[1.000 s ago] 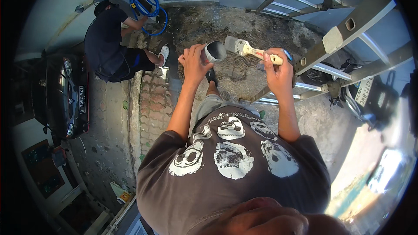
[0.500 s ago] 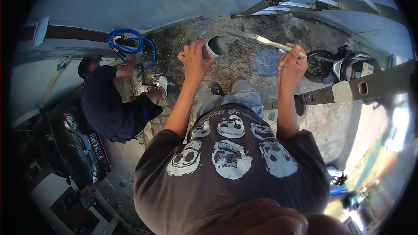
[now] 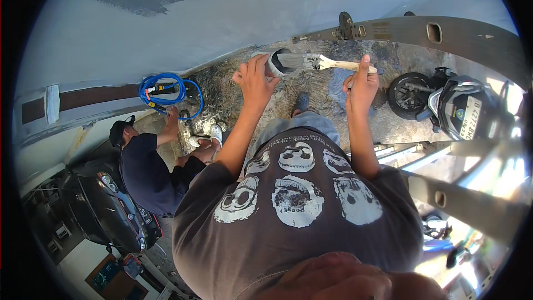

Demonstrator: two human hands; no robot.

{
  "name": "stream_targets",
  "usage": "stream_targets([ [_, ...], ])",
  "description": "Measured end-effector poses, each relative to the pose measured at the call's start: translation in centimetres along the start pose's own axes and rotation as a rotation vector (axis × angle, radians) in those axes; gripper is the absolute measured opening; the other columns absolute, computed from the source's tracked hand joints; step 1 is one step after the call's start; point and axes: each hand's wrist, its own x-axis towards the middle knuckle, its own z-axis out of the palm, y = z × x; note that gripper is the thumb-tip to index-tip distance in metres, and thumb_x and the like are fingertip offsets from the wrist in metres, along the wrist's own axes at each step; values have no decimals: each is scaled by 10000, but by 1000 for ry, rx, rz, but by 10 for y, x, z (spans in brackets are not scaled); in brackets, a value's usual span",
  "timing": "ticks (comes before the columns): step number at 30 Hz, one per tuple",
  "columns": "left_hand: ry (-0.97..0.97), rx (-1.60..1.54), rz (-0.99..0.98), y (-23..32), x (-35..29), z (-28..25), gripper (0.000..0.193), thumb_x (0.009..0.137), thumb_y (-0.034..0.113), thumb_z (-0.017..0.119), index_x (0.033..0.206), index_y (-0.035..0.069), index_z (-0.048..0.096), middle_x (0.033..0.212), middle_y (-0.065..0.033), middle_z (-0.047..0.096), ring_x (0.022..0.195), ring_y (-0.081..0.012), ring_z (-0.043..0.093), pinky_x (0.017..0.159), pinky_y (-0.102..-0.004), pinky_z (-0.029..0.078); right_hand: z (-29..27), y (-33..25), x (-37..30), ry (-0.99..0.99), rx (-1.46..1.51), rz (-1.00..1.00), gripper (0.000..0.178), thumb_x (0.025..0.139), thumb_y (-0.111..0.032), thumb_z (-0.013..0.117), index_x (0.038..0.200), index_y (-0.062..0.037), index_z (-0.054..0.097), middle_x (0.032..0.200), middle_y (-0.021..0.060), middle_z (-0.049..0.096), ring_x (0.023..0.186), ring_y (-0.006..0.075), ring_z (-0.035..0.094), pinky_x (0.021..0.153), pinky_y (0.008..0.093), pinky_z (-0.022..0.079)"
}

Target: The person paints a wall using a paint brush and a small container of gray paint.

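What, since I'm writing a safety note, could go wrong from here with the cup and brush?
The cup appears tilted in the left hand, so anything inside might spill.
The brush, in the right hand, has grey-smeared bristles at the cup's mouth; they could drip or catch the rim.
The ladder shows on the right; a wide swing of that arm might knock it, though depth is hard to judge.

At left are a blue hose [image 3: 167, 101], a co-worker [image 3: 146, 173] and a dark car [image 3: 100, 205]; at right, a motorcycle [image 3: 456, 108].
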Motion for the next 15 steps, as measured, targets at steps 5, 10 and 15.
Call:
stream_targets([
  [5,31,20,62,3,29,20,832,554,189,943,1320,171,619,1310,20,613,1095,-232,525,939,-445,266,17,-7,19,36,-93,-91,405,1054,-358,630,790,-66,539,482,0,459,356,94,468,346,252,346],
  [10,22,21,115,2,31,42,842,542,203,947,1322,178,631,1314,27,620,1088,-232,525,935,-437,266,25,1,30,69,-177,-191,377,1060,-244,630,748,-59,526,527,24,512,380,96,503,370,261,382],
  [15,-14,-34,102,2,40,60,857,531,190,951,1323,164,625,1305,-2,629,1147,-260,539,969,-452,278,27,6,35,34,-266,-304,294,1050,-155,638,800,-4,607,560,19,554,450,64,540,416,251,405],
])
